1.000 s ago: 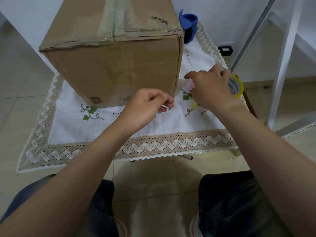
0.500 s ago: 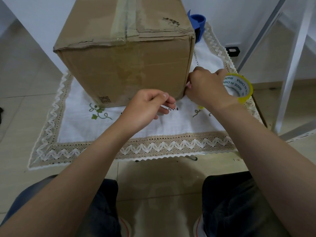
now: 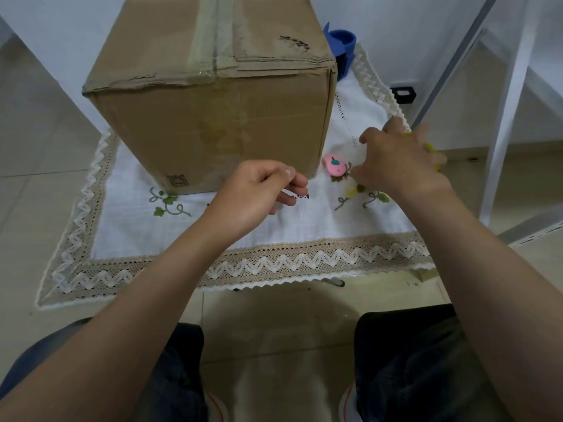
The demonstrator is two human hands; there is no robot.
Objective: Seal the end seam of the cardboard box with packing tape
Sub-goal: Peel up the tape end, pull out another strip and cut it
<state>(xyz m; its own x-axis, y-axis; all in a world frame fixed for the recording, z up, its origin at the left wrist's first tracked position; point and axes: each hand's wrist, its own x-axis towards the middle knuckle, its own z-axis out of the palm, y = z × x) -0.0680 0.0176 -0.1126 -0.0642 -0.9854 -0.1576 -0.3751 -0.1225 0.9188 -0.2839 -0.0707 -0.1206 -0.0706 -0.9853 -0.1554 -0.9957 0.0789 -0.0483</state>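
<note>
A large cardboard box [image 3: 213,117] stands on a white embroidered cloth [image 3: 243,226], with old tape along its top seam [image 3: 210,38]. In front of the box's lower right corner, my left hand [image 3: 259,190] pinches the free end of the packing tape [image 3: 300,196], which has a small dark printed tab. My right hand [image 3: 396,159] is to the right of the box and grips a yellow-cored tape roll [image 3: 432,149] that it mostly hides. The clear strip between the hands is barely visible. A small pink cutter [image 3: 335,166] lies on the cloth between box and right hand.
A blue tape dispenser [image 3: 342,45] stands behind the box's right corner. A small black object [image 3: 403,94] sits on the floor beyond the cloth. A white metal frame [image 3: 505,117] rises at the right. My knees are below the cloth's lace edge [image 3: 274,266].
My right hand has drawn the roll to the right, away from the box corner, uncovering the pink cutter. My left hand keeps its pinch in about the same place.
</note>
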